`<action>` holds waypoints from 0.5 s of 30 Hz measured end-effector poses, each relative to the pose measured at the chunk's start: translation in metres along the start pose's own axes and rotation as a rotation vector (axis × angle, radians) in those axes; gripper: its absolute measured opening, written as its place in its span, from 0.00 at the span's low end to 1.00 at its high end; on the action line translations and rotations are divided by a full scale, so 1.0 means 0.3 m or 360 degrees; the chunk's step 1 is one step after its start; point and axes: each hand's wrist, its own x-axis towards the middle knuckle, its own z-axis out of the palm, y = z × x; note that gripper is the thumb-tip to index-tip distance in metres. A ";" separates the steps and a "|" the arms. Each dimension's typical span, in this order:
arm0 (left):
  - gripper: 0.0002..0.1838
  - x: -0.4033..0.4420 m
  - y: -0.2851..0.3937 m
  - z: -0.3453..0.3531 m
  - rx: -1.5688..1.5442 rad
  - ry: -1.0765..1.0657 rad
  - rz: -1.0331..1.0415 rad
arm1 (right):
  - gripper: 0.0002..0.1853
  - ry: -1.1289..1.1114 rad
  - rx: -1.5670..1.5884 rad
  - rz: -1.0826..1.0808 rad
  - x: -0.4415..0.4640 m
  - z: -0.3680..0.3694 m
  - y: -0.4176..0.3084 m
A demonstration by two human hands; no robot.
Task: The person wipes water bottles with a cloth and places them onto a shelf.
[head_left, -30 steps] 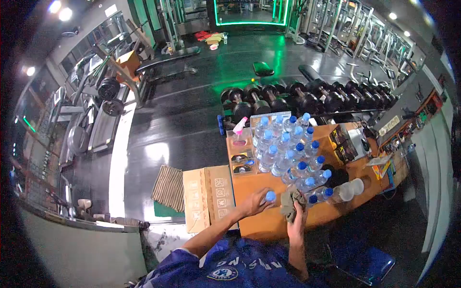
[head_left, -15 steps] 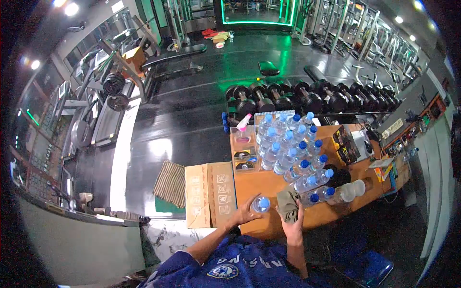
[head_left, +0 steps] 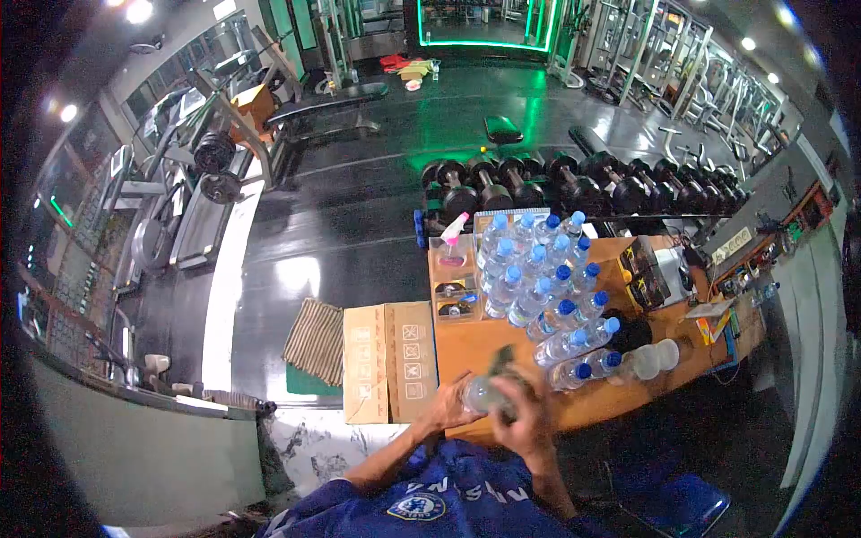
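Note:
Low over the front of the wooden table (head_left: 462,354), my left hand (head_left: 444,406) is wrapped around a clear plastic water bottle (head_left: 478,395). My right hand (head_left: 526,426), smeared by motion, grips a grey-green cloth (head_left: 504,360) against the bottle. The bottle's cap is hidden by the cloth and the right hand. Just beyond my hands, several blue-capped water bottles (head_left: 542,289) stand close together in rows.
A flattened-looking cardboard box (head_left: 387,363) lies left of the table, beside a striped cloth (head_left: 316,341). A spray bottle (head_left: 453,244) stands at the table's back left. Translucent cups (head_left: 646,360) lie right. Dumbbells (head_left: 578,184) line a rack behind.
My right hand has moved left with the cloth and brought it onto the bottle. The bottle, upright with its blue cap showing before, is now partly covered.

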 end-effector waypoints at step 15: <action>0.36 -0.082 0.072 -0.143 0.0303 -0.0202 -0.0416 | 0.21 -0.0261 0.0121 -0.0086 0.066 0.027 -0.016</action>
